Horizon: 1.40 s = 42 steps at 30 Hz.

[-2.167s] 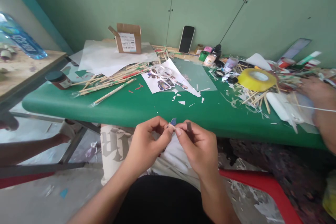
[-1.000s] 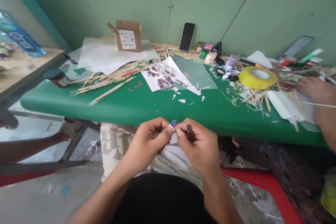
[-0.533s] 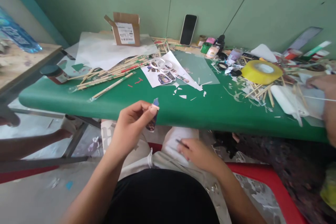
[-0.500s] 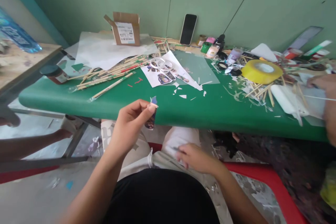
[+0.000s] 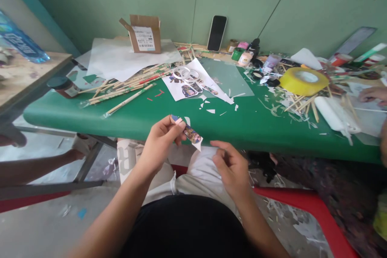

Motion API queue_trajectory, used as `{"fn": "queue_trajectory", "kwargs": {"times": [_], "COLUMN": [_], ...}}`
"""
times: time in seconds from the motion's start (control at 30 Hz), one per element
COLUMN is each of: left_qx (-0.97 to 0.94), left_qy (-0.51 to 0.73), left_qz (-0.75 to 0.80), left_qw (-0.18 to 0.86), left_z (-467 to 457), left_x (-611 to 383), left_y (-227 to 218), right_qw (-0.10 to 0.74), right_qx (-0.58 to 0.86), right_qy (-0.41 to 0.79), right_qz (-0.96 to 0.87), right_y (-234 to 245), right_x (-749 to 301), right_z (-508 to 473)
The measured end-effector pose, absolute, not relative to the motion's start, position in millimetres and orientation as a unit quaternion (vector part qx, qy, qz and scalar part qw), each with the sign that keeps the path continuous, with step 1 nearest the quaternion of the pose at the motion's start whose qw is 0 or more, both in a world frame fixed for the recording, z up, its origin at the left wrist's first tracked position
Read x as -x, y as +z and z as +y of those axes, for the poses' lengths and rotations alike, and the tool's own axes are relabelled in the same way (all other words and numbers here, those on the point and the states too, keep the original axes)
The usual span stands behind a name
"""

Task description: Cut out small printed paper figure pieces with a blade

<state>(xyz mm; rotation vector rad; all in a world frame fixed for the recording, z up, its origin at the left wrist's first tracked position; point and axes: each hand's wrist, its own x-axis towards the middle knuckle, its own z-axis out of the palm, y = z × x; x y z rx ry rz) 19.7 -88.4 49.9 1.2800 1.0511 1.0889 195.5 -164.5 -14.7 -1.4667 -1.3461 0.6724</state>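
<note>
My left hand (image 5: 161,139) is closed, pinching a narrow strip of printed paper (image 5: 192,134) between thumb and fingers. The strip carries a dark, colourful pattern, and a white pointed end slants down to the right. A small whitish flap (image 5: 188,121) stands beside its upper part. My right hand (image 5: 231,165) hovers to the right of the strip, apart from it, with the index finger stretched toward it and the other fingers curled. I see nothing held in it. Both hands are over my lap, by the front edge of the green-covered table (image 5: 145,117).
White rings (image 5: 182,73) lie on a printed sheet (image 5: 178,93) among paper scraps. Wooden sticks (image 5: 127,85) and a dark-lidded jar (image 5: 64,86) lie left. Yellow tape (image 5: 304,82) and a white glue gun (image 5: 335,117) are right, near another person's hand (image 5: 373,94). A phone (image 5: 217,33) leans behind.
My left hand has moved slightly right and turned the strip from hanging down to slanting right. My right hand has risen from my lap toward the strip, its index finger now extended.
</note>
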Motion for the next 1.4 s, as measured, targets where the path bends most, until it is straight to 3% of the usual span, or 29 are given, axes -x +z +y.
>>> {"fn": "queue_trajectory", "kwargs": {"times": [0.17,0.27,0.4,0.5,0.6,0.73,0.97,1.4], "left_qx": [-0.61,-0.658,-0.739,-0.841,-0.898,-0.915,-0.908,-0.908], "left_qy": [0.436,0.436,0.425,0.334,0.263,0.245,0.25,0.23], "left_qz": [0.451,0.477,0.478,0.391,0.326,0.312,0.333,0.345], "left_qw": [0.484,0.386,0.211,0.168,0.134,0.076,0.05,0.062], "left_z": [-86.0,-78.0,-58.4,-38.4,-22.0,-18.8,-29.8,-26.0], "left_x": [-22.1,-16.1,-8.1,-7.8,-9.8,-11.7,-16.8,-14.1], "left_y": [49.0,45.3,37.7,28.0,15.9,4.2,-1.0,-4.8], "right_qw": [0.507,0.478,0.347,0.218,0.147,0.133,0.081,0.111], "right_qx": [0.579,0.587,0.578,0.552,0.56,0.585,0.5,0.349], "right_qy": [0.304,0.295,0.317,0.354,0.33,0.248,0.177,0.031], "right_qz": [-0.562,-0.583,-0.667,-0.722,-0.746,-0.76,-0.844,-0.93], "right_y": [11.8,23.5,34.0,34.5,34.3,38.4,29.7,28.6], "right_x": [-169.9,-182.1,-211.4,-222.8,-222.7,-223.7,-244.8,-245.0], "right_z": [-141.0,-114.7,-59.4,-11.7,20.0,26.3,16.1,28.4]}}
